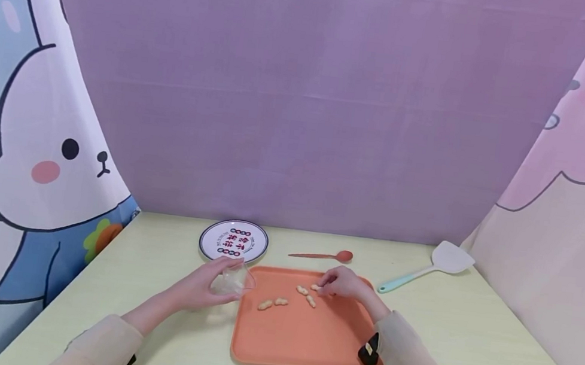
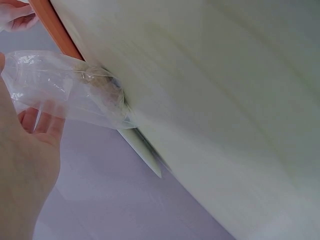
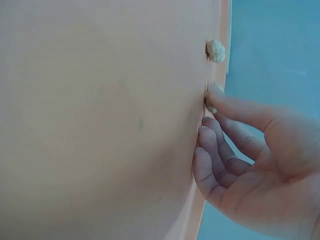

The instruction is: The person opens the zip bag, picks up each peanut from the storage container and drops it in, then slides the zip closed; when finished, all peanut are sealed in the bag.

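Observation:
My left hand (image 1: 198,286) holds a clear plastic bag (image 1: 229,280) by its mouth, just off the left edge of an orange tray (image 1: 301,343). Something brownish shows through the far end of the bag in the left wrist view. Over the tray's far right part, my right hand (image 1: 343,283) pinches a peanut (image 3: 216,93) between thumb and fingers, the other fingertips down at the tray surface. Another peanut (image 3: 216,51) lies just beyond it. Several unshelled peanuts rest on the tray, among them one (image 1: 265,304) toward the left.
Behind the bag sits a white plate (image 1: 210,239) with a dark rim and red characters. A red spoon (image 1: 345,256) lies beyond the tray. To the right is a spatula (image 1: 452,258) with a mint handle. Purple cloth (image 1: 312,100) hangs along the table's back edge.

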The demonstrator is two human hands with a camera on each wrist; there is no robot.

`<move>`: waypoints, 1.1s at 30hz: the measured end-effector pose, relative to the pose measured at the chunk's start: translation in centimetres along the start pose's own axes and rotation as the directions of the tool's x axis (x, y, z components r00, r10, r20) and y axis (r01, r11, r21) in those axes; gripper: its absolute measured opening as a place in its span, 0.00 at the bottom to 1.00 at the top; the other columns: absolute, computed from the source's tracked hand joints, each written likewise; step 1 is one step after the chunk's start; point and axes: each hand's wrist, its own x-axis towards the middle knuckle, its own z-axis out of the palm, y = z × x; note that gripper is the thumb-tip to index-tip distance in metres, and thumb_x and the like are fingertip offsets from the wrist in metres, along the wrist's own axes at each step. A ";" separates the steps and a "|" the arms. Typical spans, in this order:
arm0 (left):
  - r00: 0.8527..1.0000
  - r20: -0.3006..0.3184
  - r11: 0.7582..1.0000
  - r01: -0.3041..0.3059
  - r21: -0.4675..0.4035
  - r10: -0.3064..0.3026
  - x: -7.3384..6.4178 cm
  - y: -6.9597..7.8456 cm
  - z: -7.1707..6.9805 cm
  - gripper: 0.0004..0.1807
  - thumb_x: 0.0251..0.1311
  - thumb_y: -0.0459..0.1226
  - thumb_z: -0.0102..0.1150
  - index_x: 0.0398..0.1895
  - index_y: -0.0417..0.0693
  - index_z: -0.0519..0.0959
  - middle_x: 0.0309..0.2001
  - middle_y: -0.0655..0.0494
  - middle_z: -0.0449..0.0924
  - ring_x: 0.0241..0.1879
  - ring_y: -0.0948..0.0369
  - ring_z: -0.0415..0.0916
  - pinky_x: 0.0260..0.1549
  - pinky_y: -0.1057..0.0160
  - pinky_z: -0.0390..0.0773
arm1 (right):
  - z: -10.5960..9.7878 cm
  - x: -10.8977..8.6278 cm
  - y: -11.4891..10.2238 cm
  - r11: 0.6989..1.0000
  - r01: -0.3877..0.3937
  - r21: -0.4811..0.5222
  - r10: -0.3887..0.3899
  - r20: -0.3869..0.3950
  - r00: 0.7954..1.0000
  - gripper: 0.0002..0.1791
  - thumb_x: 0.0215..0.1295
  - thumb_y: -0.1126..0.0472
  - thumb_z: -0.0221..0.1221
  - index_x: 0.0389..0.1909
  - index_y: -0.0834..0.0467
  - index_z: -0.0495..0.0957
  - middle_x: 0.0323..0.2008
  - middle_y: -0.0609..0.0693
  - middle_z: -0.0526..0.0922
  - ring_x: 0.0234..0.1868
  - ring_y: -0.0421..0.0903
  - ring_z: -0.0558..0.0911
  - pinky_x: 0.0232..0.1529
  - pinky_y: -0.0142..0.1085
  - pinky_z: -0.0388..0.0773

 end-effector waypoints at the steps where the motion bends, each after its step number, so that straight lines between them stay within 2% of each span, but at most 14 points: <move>1: 1.000 0.000 1.000 0.001 -0.002 -0.001 0.0 0.0 0.0 0.39 0.51 0.48 0.67 0.64 0.41 0.67 0.57 0.52 0.75 0.57 0.52 0.72 0.56 0.47 0.73 | 0.0 0.0 0.0 1.000 -0.003 0.003 0.003 0.002 1.000 0.08 0.56 0.61 0.65 0.34 0.62 0.82 0.23 0.49 0.79 0.22 0.42 0.72 0.24 0.31 0.70; 6: 1.000 0.010 1.000 0.016 -0.004 -0.016 -0.1 0.1 -0.1 0.39 0.51 0.48 0.67 0.64 0.41 0.67 0.58 0.52 0.74 0.57 0.52 0.71 0.57 0.48 0.72 | 0.0 -0.1 -0.2 1.000 -0.016 -0.006 0.016 0.019 1.000 0.09 0.59 0.59 0.63 0.35 0.61 0.83 0.23 0.51 0.79 0.22 0.43 0.72 0.24 0.31 0.68; 11: 0.999 0.022 1.000 0.027 -0.012 -0.027 -0.1 0.0 0.0 0.39 0.50 0.49 0.68 0.64 0.42 0.67 0.59 0.52 0.73 0.59 0.53 0.70 0.58 0.48 0.71 | 0.1 -0.2 -0.3 1.000 -0.006 -0.028 0.006 0.014 1.000 0.09 0.57 0.61 0.64 0.35 0.62 0.83 0.25 0.51 0.80 0.23 0.42 0.72 0.24 0.30 0.69; 18: 1.000 0.018 1.000 0.016 -0.003 -0.016 -0.1 0.0 0.1 0.39 0.51 0.49 0.67 0.64 0.44 0.67 0.59 0.53 0.74 0.59 0.53 0.70 0.57 0.48 0.72 | 0.1 -0.3 -0.4 1.000 0.001 -0.030 -0.001 0.000 1.000 0.08 0.56 0.61 0.65 0.33 0.62 0.83 0.24 0.51 0.80 0.22 0.43 0.73 0.24 0.31 0.70; 25: 1.000 0.000 1.000 0.005 0.003 -0.005 -0.2 0.1 0.1 0.39 0.49 0.48 0.69 0.64 0.44 0.67 0.58 0.53 0.74 0.58 0.53 0.71 0.57 0.49 0.72 | -0.3 0.0 -0.5 0.996 0.075 -0.050 -0.080 -0.106 0.991 0.06 0.55 0.62 0.66 0.31 0.60 0.83 0.28 0.49 0.83 0.27 0.40 0.77 0.30 0.33 0.75; 29: 1.000 0.001 1.000 0.013 -0.002 -0.013 -0.1 0.1 0.0 0.40 0.49 0.48 0.69 0.64 0.42 0.67 0.57 0.54 0.74 0.58 0.53 0.71 0.57 0.48 0.72 | -0.5 0.2 -1.1 0.992 0.117 -0.040 -0.121 -0.152 0.981 0.06 0.55 0.64 0.65 0.33 0.61 0.82 0.30 0.50 0.83 0.30 0.40 0.78 0.33 0.34 0.78; 33: 1.000 -0.002 1.000 0.005 0.003 -0.005 -0.1 0.1 0.0 0.39 0.50 0.48 0.68 0.64 0.42 0.67 0.57 0.54 0.75 0.57 0.53 0.71 0.57 0.49 0.72 | -0.4 0.1 -2.3 0.990 0.141 -0.019 -0.142 -0.176 0.974 0.07 0.57 0.62 0.64 0.36 0.61 0.82 0.31 0.50 0.83 0.32 0.41 0.79 0.34 0.33 0.78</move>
